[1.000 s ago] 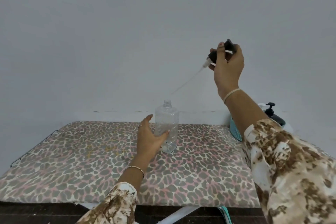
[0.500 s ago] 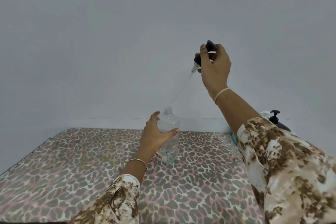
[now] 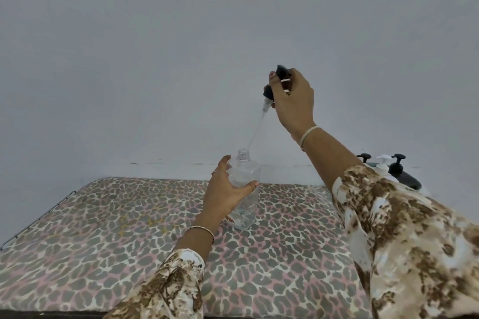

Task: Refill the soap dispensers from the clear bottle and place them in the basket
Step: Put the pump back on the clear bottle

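Observation:
A clear square bottle point(image 3: 246, 176) with an open threaded neck stands upright on the leopard-print surface point(image 3: 103, 228). My left hand point(image 3: 225, 194) grips its side. Held high above it, my right hand point(image 3: 293, 101) pinches a black pump head point(image 3: 281, 72); its thin clear dip tube point(image 3: 256, 129) slants down, with the tip just over the bottle's neck. At the far right, black pump dispensers point(image 3: 401, 173) and a white one point(image 3: 383, 166) stand together, partly hidden by my right sleeve. The basket itself is hidden.
A plain grey wall runs behind the surface. The padded surface has a metal edge point(image 3: 39, 217) at its left side. A dark strip runs along its near edge.
My right hand carried the pump head left and lower, bringing the tube tip to the bottle's neck. My left hand closed round the bottle. The camera tilted down.

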A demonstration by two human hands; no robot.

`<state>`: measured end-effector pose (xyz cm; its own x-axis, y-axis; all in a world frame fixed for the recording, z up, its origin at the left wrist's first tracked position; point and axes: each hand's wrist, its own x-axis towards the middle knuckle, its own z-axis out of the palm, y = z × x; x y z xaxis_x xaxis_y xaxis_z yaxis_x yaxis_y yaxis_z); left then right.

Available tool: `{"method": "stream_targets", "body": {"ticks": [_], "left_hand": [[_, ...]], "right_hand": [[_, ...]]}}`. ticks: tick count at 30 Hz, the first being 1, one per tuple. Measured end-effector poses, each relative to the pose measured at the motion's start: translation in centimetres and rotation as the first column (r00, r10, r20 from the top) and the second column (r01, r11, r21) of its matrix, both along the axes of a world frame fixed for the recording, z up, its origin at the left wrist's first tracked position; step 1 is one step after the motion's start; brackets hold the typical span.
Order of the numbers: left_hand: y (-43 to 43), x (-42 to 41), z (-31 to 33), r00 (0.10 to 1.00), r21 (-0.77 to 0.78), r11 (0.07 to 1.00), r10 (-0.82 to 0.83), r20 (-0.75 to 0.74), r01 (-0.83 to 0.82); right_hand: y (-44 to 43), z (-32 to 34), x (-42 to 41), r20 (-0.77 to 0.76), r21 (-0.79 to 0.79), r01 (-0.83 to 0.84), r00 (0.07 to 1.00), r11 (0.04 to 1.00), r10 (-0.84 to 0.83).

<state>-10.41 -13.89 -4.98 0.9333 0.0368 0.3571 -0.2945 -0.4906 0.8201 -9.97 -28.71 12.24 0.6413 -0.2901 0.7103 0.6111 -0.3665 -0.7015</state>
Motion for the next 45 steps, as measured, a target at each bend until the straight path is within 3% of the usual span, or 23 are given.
{"method": "stream_targets", "body": {"ticks": [5,10,17,27,38,41,45], "left_hand": [[0.0,-0.2,-0.2,1.000,-0.012,1.000,0.014,0.011,-0.014],[-0.1,-0.4,-0.3,0.999,-0.014,0.999,0.039,0.023,-0.039],[-0.1,-0.4,-0.2,1.000,-0.039,0.999,0.008,-0.003,-0.008],[-0.3,0.1,-0.1,0.999,-0.059,0.998,0.001,-0.041,-0.003],[-0.3,-0.3,-0.2,0.999,-0.098,0.995,-0.031,-0.032,0.027],[-0.3,-0.3,-0.1,0.999,-0.059,0.998,-0.019,-0.049,0.016],[-0.3,0.0,0.2,0.998,-0.050,0.999,-0.013,-0.057,0.011]], "right_hand": [[1.2,-2.7,1.0,-0.186,-0.215,-0.045,0.983,0.976,0.004],[2.5,-5.4,1.8,-0.353,-0.263,-0.167,0.933,0.950,0.066],[2.5,-8.5,2.1,-0.439,-0.216,-0.284,0.883,0.934,0.167],[2.0,-11.0,1.5,-0.412,-0.100,-0.261,0.889,0.960,0.199],[3.3,-10.2,1.0,-0.421,-0.371,-0.004,0.892,0.928,-0.165],[3.6,-10.7,0.9,-0.416,-0.332,-0.058,0.905,0.942,-0.091],[3.5,-12.4,1.4,-0.391,-0.150,-0.167,0.915,0.975,0.096]]}}
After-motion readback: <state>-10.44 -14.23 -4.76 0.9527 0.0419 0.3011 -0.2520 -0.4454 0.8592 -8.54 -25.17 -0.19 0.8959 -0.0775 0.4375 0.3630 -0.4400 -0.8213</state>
